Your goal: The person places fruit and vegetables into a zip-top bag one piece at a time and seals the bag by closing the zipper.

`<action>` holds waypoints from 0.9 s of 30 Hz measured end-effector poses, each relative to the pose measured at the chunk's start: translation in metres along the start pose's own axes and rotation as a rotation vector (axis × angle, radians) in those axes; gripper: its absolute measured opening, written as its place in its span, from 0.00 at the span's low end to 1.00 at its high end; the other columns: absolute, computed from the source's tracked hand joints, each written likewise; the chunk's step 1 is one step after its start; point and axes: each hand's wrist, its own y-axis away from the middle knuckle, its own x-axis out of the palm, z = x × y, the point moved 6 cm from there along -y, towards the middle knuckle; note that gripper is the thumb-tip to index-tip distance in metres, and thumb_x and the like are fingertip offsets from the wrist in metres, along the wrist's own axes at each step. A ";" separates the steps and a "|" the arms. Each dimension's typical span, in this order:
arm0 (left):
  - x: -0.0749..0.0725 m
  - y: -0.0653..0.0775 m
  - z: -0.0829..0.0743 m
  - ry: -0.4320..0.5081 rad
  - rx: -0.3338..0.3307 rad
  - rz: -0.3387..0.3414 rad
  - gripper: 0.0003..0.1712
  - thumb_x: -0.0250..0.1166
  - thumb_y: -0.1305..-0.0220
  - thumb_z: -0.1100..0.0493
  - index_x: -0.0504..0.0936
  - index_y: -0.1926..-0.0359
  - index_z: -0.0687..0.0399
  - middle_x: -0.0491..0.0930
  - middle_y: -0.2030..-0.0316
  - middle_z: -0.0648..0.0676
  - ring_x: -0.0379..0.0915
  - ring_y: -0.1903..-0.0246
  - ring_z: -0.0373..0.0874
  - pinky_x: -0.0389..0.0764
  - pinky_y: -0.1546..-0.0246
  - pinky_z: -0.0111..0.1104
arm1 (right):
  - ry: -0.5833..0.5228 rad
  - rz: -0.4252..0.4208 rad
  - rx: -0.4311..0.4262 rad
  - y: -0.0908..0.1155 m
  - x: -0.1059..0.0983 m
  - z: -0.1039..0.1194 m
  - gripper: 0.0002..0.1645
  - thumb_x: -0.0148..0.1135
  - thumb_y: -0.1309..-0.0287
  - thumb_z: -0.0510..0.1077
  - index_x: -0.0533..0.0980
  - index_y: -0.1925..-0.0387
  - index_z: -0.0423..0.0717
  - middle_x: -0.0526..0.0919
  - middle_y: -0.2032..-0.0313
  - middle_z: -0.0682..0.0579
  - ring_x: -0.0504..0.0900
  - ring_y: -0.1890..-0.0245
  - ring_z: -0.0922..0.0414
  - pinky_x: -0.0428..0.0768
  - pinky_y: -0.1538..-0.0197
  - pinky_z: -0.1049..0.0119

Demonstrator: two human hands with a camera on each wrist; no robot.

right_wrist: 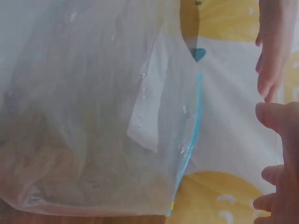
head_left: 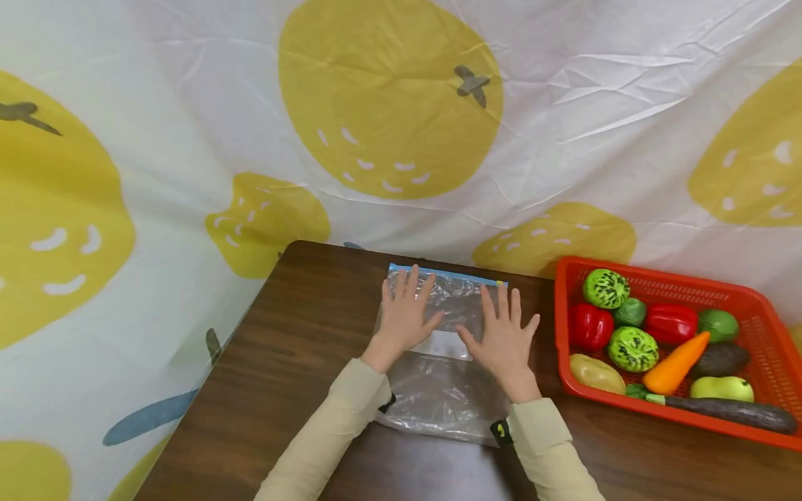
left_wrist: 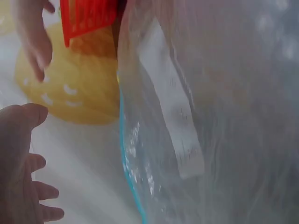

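The clear plastic bag [head_left: 438,400] lies flat on the table [head_left: 294,348], below both hands, its blue zip strip [head_left: 446,273] along the far edge. The left hand [head_left: 404,316] is positioned over the bag's far left portion; the right hand [head_left: 503,341] is over the far right portion. Both hands are spread wide, fingers straight, gripping nothing. The white label [head_left: 443,345] shows between and below them. The red basket [head_left: 562,334] of vegetables stands right of the right hand.
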 end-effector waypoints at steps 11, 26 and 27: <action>0.021 -0.016 0.061 0.367 -0.269 0.050 0.37 0.62 0.39 0.51 0.61 0.34 0.64 0.66 0.41 0.67 0.65 0.44 0.63 0.69 0.49 0.56 | -0.107 -0.038 0.050 0.006 0.007 -0.014 0.48 0.61 0.46 0.60 0.56 0.31 0.44 0.55 0.32 0.36 0.53 0.33 0.38 0.57 0.43 0.30; 0.051 -0.022 0.107 0.646 -0.657 0.000 0.27 0.66 0.43 0.55 0.73 0.46 0.65 0.78 0.53 0.64 0.75 0.55 0.58 0.76 0.55 0.46 | -0.350 -0.213 0.233 0.022 0.018 -0.042 0.24 0.66 0.53 0.34 0.72 0.53 0.27 0.76 0.63 0.34 0.77 0.62 0.37 0.75 0.59 0.45; 0.052 -0.022 0.108 0.654 -0.671 -0.001 0.26 0.65 0.43 0.55 0.74 0.46 0.64 0.78 0.53 0.63 0.75 0.55 0.58 0.76 0.55 0.46 | -0.357 -0.218 0.241 0.023 0.018 -0.043 0.23 0.65 0.54 0.34 0.72 0.55 0.27 0.77 0.64 0.34 0.77 0.63 0.37 0.75 0.60 0.45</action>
